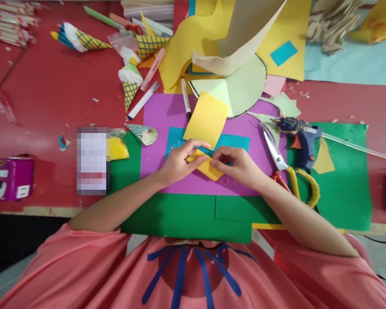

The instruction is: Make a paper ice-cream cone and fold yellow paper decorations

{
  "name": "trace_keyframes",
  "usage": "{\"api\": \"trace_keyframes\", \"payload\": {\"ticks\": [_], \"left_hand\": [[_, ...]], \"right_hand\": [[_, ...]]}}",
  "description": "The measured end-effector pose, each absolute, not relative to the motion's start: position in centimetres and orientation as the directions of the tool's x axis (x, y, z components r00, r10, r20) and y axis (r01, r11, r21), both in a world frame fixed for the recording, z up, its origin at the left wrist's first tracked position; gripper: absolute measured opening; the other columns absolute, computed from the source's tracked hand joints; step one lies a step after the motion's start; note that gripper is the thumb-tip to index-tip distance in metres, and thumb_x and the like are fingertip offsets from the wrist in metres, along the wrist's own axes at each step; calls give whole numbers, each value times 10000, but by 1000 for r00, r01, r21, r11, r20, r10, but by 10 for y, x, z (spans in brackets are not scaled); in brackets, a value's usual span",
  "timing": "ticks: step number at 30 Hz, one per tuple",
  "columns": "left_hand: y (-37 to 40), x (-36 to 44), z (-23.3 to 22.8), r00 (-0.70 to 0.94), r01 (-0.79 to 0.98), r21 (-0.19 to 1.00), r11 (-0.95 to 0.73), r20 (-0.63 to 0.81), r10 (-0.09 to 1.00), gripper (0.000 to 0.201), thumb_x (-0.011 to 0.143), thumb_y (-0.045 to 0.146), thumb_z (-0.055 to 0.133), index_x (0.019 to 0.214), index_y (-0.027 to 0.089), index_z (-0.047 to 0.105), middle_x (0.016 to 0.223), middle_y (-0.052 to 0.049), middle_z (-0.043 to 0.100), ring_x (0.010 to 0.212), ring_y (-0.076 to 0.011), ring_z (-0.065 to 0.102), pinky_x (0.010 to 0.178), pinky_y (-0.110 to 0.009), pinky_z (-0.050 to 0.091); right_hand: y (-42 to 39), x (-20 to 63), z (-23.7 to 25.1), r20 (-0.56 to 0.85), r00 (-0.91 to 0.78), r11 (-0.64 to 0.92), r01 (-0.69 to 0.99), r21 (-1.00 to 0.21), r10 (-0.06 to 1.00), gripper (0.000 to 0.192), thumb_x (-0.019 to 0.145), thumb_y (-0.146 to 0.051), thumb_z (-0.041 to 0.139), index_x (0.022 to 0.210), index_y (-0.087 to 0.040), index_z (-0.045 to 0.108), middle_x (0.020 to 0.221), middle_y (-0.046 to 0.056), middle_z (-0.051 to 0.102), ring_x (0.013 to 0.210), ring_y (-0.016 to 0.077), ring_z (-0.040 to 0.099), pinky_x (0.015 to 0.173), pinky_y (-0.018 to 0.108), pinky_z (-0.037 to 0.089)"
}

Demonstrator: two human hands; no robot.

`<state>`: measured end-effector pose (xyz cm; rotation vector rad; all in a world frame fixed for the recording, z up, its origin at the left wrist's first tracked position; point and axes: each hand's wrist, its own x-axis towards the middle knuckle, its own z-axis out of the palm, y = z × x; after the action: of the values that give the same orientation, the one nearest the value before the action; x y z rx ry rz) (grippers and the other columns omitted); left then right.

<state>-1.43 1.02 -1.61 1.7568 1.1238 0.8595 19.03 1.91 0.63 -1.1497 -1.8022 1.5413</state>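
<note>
Between my two hands is a small folded piece of yellow paper (pixel 209 168), low over the purple sheet (pixel 161 178). My left hand (pixel 183 161) pinches its left end between thumb and fingers. At its right edge, my right hand (pixel 233 163) has thumb and fingertips closed on the paper. Just beyond lies a flat yellow paper rectangle (pixel 207 118). It overlaps blue paper strips (pixel 234 141) that are partly hidden by my hands. A pale green paper circle (pixel 247 88) with a black outline lies farther back.
Scissors with yellow handles (pixel 278 150) and a blue glue gun (pixel 305 146) lie at the right. Markers (pixel 143 101) and small paper cones (pixel 131 86) are at the left. A phone (pixel 92 161) lies near my left forearm. Curled yellow sheets (pixel 193 47) fill the back.
</note>
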Motion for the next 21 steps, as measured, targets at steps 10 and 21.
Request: {"api": "trace_keyframes", "payload": {"ticks": [10,21], "left_hand": [[13,-13,-12,357,187,975,-120,47,933,449,825,425,688,1187,234,504,875,-16,696,687,-118,688,598,-203,548],[18,-13,-13,264,75,996,-42,21,964,518,798,424,723,1202,260,442,686,63,583,595,-85,623,563,-188,505]], "right_hand": [[20,192,9,-93,-439,-15,178,-984,894,170,872,-260,598,734,-161,607,684,-10,579,592,86,476,550,236,374],[23,191,9,-132,-411,-98,103,-990,902,195,809,-286,652,679,-168,567,653,-19,532,584,86,453,537,235,367]]}}
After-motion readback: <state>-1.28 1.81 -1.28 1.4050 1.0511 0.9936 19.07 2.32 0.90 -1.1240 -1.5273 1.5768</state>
